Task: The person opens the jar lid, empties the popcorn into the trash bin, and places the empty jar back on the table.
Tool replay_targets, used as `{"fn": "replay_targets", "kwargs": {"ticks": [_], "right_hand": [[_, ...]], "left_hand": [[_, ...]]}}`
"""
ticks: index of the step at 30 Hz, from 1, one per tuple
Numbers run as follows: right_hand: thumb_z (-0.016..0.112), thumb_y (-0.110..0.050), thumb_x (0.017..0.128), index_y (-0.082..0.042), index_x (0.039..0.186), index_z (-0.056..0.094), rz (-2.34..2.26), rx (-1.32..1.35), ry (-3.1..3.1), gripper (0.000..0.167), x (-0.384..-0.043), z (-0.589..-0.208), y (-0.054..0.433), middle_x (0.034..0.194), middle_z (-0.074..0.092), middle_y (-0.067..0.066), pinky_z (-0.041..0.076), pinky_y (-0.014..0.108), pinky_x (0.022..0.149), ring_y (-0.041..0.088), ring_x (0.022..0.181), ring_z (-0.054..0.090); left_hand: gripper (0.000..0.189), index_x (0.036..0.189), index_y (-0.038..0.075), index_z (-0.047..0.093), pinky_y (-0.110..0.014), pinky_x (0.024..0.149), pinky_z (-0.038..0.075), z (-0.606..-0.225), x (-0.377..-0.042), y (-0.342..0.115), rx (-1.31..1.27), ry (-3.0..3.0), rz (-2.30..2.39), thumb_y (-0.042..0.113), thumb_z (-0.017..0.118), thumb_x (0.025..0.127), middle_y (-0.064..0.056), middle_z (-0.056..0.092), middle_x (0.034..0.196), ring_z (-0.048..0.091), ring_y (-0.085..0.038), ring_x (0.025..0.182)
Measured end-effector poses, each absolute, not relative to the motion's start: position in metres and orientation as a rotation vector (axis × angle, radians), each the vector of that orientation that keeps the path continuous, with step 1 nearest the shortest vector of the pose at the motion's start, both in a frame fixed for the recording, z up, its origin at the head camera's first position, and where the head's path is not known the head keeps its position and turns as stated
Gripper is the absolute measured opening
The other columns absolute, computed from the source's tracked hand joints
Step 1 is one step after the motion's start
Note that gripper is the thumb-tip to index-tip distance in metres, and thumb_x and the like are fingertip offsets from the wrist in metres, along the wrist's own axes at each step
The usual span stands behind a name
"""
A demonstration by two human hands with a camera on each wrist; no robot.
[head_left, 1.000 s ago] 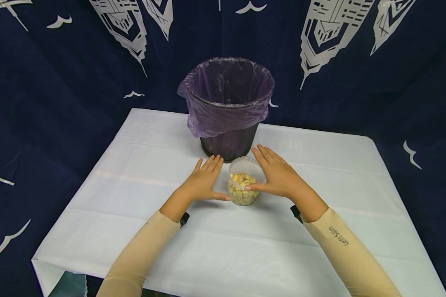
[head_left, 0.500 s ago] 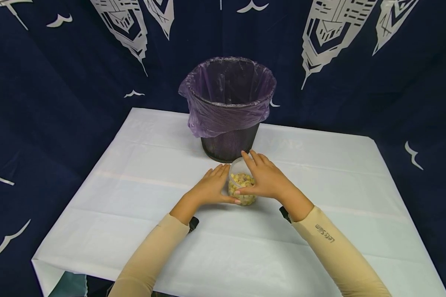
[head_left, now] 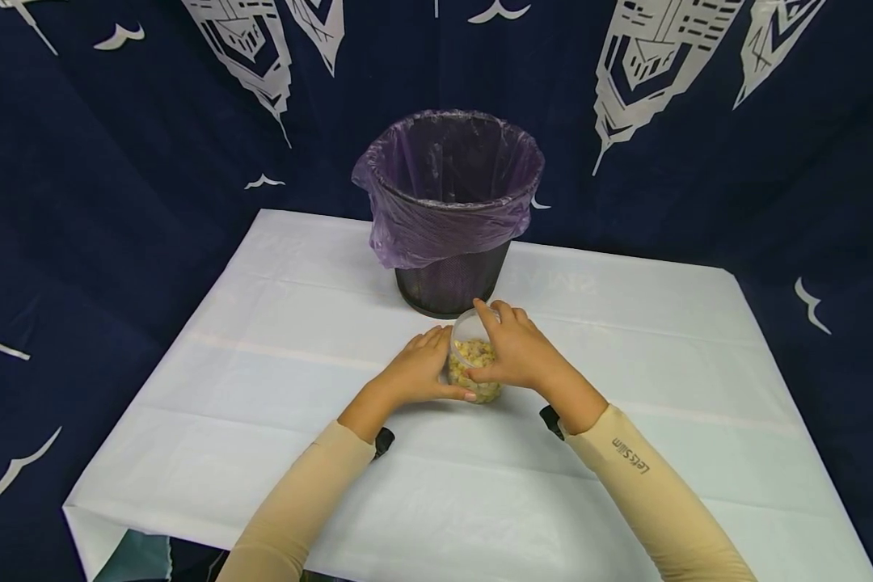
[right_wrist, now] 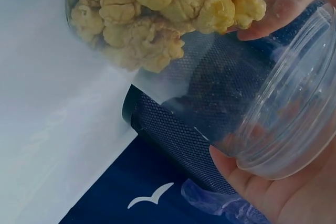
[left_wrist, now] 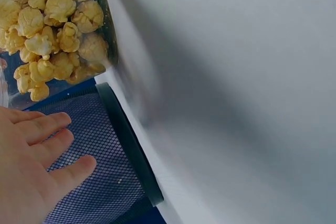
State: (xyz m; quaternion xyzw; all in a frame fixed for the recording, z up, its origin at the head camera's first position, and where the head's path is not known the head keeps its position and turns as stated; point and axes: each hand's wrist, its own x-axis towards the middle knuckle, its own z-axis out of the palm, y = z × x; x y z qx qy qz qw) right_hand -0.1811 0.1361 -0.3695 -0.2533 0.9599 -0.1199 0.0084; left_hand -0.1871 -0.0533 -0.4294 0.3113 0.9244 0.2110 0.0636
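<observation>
A clear round jar [head_left: 470, 325], partly filled with yellowish popcorn [left_wrist: 59, 14], stands upright on the white table, between my hands. My right hand [head_left: 521, 352] grips its right side near the rim, thumb toward me and fingers curving round the far side. In the right wrist view, that palm lies against the jar's ridged neck [right_wrist: 278, 145]. Along the left side of the jar is my left hand [head_left: 420, 373], fingers extended and thumb stretched across the front. The left wrist view shows these fingers [left_wrist: 50, 129] straight and spread, just beside the jar.
Right behind the jar stands a black mesh wastebasket [head_left: 444, 287] lined with a purple plastic bag [head_left: 436, 238]. A white cloth [head_left: 262, 388] covers the table. Behind hangs a dark blue curtain [head_left: 153, 105] with white prints.
Both hands have come inward from the sides of the jar. The right hand has moved left onto it, and the left hand has moved right up to its side.
</observation>
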Motion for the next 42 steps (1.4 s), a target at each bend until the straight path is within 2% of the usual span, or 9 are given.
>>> {"fn": "replay_targets", "kwargs": {"ticks": [7, 13, 19, 23, 30, 42], "right_hand": [[0.070, -0.049, 0.065, -0.002, 0.140, 0.023, -0.528, -0.764, 3.011, 0.100, -0.178, -0.371, 0.141, 0.129, 0.034, 0.026, 0.039, 0.051, 0.087, 0.040, 0.112, 0.038], [0.070, -0.047, 0.066, -0.004, 0.141, 0.022, -0.711, -0.786, 3.020, 0.099, -0.175, -0.372, 0.147, 0.130, 0.032, 0.022, 0.038, 0.054, 0.086, 0.039, 0.116, 0.033], [0.071, -0.045, 0.067, -0.008, 0.142, 0.021, -0.854, -0.808, 3.034, 0.097, -0.171, -0.373, 0.151, 0.131, 0.031, 0.020, 0.037, 0.056, 0.086, 0.040, 0.118, 0.031], [0.073, -0.043, 0.066, -0.005, 0.140, 0.023, -0.947, -0.836, 3.050, 0.097, -0.169, -0.376, 0.153, 0.131, 0.031, 0.021, 0.035, 0.056, 0.089, 0.039, 0.120, 0.029], [0.076, -0.040, 0.065, -0.002, 0.141, 0.020, -1.035, -0.876, 3.046, 0.101, -0.167, -0.384, 0.159, 0.133, 0.028, 0.021, 0.032, 0.054, 0.093, 0.036, 0.123, 0.026], [0.082, -0.036, 0.059, -0.002, 0.140, 0.022, -1.133, -0.967, 3.025, 0.107, -0.166, -0.394, 0.166, 0.134, 0.028, 0.019, 0.032, 0.051, 0.095, 0.033, 0.122, 0.030]], "left_hand": [[0.109, 0.141, 0.005, 0.020, -0.042, 0.104, 0.019, -0.429, -0.186, -0.050, 0.966, 2.826, 0.758, 0.070, 0.061, 0.063, -0.010, 0.031, 0.140, 0.023, -0.026, 0.130], [0.113, 0.139, -0.001, 0.020, -0.037, 0.104, 0.021, -0.425, -0.183, -0.046, 0.971, 2.894, 0.908, 0.065, 0.067, 0.061, -0.013, 0.032, 0.139, 0.028, -0.024, 0.128], [0.118, 0.139, 0.000, 0.018, -0.033, 0.104, 0.019, -0.425, -0.181, -0.042, 0.962, 2.955, 1.002, 0.060, 0.074, 0.055, -0.013, 0.029, 0.140, 0.028, -0.023, 0.128], [0.117, 0.137, -0.002, 0.021, -0.032, 0.105, 0.018, -0.426, -0.181, -0.039, 1.020, 3.008, 1.048, 0.053, 0.080, 0.052, -0.014, 0.032, 0.137, 0.028, -0.024, 0.126], [0.109, 0.132, -0.003, 0.029, -0.036, 0.102, 0.024, -0.425, -0.182, -0.037, 1.127, 3.118, 0.970, 0.050, 0.081, 0.053, -0.015, 0.039, 0.130, 0.035, -0.027, 0.121], [0.102, 0.129, -0.004, 0.035, -0.041, 0.093, 0.034, -0.418, -0.181, -0.037, 1.256, 3.207, 0.823, 0.050, 0.079, 0.055, -0.015, 0.044, 0.126, 0.041, -0.029, 0.113]]}}
